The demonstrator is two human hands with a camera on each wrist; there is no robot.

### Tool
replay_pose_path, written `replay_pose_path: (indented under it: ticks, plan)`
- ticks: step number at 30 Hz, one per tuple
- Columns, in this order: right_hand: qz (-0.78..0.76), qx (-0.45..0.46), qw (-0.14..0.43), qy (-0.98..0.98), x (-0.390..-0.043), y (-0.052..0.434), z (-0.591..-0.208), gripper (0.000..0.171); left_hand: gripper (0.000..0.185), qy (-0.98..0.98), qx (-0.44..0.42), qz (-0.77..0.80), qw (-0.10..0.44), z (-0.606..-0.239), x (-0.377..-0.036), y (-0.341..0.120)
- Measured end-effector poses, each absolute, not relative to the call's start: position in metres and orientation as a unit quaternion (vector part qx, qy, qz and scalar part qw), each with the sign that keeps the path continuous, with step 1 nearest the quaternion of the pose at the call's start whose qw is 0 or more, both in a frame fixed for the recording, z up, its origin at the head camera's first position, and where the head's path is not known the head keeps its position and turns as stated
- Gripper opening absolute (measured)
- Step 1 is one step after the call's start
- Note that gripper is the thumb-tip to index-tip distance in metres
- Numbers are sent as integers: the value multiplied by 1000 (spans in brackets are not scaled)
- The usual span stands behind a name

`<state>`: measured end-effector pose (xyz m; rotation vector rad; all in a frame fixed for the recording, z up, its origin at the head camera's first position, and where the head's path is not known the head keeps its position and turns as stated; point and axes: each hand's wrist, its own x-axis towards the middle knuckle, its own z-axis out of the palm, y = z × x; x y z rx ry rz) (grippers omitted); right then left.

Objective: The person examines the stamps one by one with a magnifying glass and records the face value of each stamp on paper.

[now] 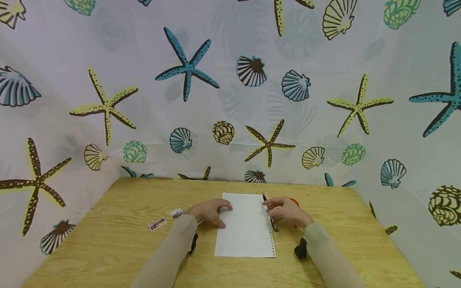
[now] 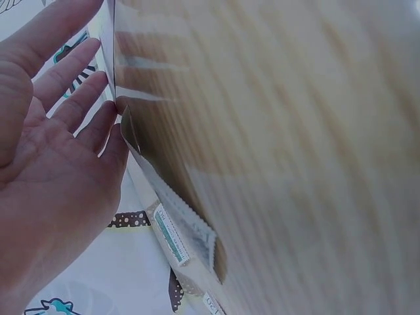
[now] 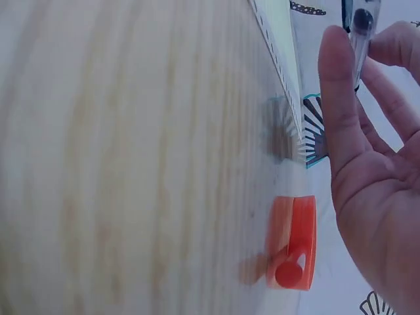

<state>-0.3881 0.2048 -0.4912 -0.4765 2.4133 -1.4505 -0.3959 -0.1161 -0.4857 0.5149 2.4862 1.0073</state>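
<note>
Black pen between thumb and fingers of the right hand.

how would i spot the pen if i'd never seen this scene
On the wooden table, find the lined sheet. Follow its punched right-hand edge to the right hand, which holds the pen. It is the only slim stick there, with a clear barrel and dark parts, unlike the chunky red-orange object nearby.

The pen is clear and black, the paper white with ruled lines.
</note>
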Motion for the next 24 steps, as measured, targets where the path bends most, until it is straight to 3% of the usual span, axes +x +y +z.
replay_pose_path:
  ticks: [14, 24]
  plan:
    - [-588, -197, 181, 764, -386, 194, -488, 40, 62, 889, 176, 370, 203, -486, -396, -116]
    - [-576, -208, 152, 776, -385, 180, -489, 38, 61, 890, 176, 369, 203, -486, -395, -116]
